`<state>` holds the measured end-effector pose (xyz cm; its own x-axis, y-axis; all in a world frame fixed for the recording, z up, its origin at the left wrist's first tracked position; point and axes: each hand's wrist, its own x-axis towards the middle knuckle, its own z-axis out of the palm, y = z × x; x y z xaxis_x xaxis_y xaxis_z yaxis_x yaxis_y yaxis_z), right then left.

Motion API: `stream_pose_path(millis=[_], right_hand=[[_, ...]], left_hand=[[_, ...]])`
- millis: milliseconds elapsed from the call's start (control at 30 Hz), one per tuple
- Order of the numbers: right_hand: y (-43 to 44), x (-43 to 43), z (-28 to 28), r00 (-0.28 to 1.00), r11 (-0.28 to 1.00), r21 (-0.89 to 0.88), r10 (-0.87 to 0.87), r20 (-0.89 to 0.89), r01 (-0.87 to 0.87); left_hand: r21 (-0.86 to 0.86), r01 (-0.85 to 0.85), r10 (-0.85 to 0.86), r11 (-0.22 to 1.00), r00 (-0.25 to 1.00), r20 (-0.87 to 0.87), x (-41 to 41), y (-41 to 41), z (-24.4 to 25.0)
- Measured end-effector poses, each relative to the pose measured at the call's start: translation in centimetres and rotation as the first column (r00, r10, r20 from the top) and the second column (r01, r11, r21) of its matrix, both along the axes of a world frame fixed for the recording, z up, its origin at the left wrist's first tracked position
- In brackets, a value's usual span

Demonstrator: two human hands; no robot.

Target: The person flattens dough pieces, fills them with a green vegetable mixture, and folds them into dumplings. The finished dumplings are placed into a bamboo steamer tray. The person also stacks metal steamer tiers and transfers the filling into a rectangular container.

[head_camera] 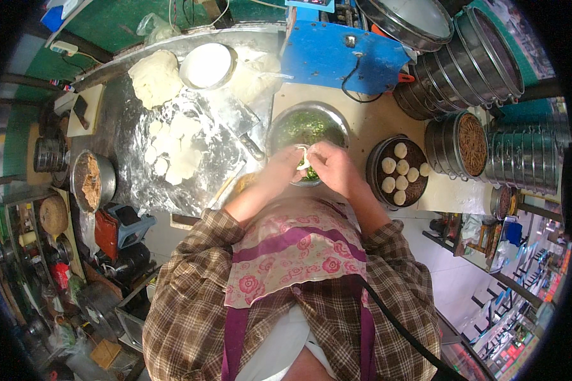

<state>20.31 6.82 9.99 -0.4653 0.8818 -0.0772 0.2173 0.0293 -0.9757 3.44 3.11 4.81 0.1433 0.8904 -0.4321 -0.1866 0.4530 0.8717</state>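
A dough wrapper with green filling is held between my left hand and my right hand, whose fingers pinch its rim. Both hands are over the near part of a steel bowl of chopped green filling. To the right, round filled buns sit in a dark round steamer tray. On the floured board to the left lie flat dough rounds, a large dough lump and a cleaver. The underside of the wrapper is partly hidden by the fingers.
A white bowl stands at the board's back. A rolling pin lies near its front edge. Left is a metal basin of brown filling. Behind stands a blue machine; steamer stacks rise at the right.
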Motion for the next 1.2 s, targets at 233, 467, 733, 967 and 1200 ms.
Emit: stream_pose_path(millis=[233, 467, 733, 967, 1200], right_hand=[[0.2, 0.3, -1.6, 0.995, 0.990, 0.135, 0.028, 0.091, -0.040], [0.4, 0.6, -3.1, 0.995, 0.982, 0.186, 0.015, 0.101, -0.034], [0.9, 0.8, -4.4, 0.998, 0.982, 0.186, 0.032, 0.062, -0.043], [0.6, 0.6, -4.0, 0.995, 0.987, 0.146, 0.054, 0.085, -0.066], [0.4, 0.1, -2.8, 0.997, 0.994, 0.097, 0.052, 0.054, -0.057]], left_hand=[[0.608, 0.283, 0.055, 0.742, 0.878, -0.476, -1.0, 1.3, -0.4], [0.196, 0.167, -0.142, 0.966, 0.980, -0.139, -0.7, 1.1, 3.2], [-0.043, -0.011, 0.016, 0.999, 0.992, 0.123, -0.2, 0.7, 2.8], [-0.027, 0.005, -0.006, 1.000, 0.999, -0.037, -0.3, 0.9, 0.5], [-0.258, 0.001, -0.023, 0.966, 0.997, -0.080, -0.4, 1.6, 3.0]])
